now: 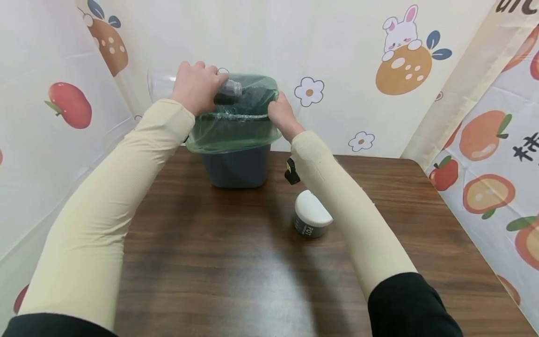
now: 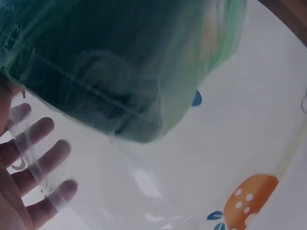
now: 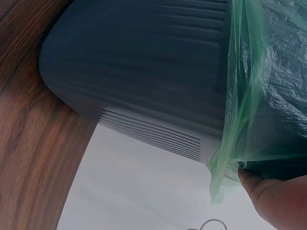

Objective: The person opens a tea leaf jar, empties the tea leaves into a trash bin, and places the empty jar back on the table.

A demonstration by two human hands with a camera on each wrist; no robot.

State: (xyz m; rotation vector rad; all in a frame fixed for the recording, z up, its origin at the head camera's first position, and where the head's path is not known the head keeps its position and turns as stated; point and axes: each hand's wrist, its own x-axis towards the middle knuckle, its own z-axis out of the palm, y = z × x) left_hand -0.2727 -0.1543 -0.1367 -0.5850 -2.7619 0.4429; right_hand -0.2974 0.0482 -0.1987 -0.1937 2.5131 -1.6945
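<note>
A clear plastic container (image 1: 161,85) lies on its side over the bin's left rim, its narrower end pointing into the opening. My left hand (image 1: 199,87) grips it from above; in the left wrist view the fingers (image 2: 45,160) show through the see-through wall. The dark blue-grey bin (image 1: 237,168) stands upright at the back of the table, lined with a thin green bag (image 1: 233,133) folded over its rim. At the bin's right rim, my right hand (image 1: 284,114) pinches the edge of the bag, with the thumb (image 3: 268,194) along the outside.
A small dark jar with a white lid (image 1: 312,209), lettered POT, stands on the brown wooden table (image 1: 236,276), partly behind my right forearm. Fruit-printed cloth (image 1: 337,126) hangs close behind the bin and along both sides. A black strap piece (image 1: 291,172) juts from the right wrist.
</note>
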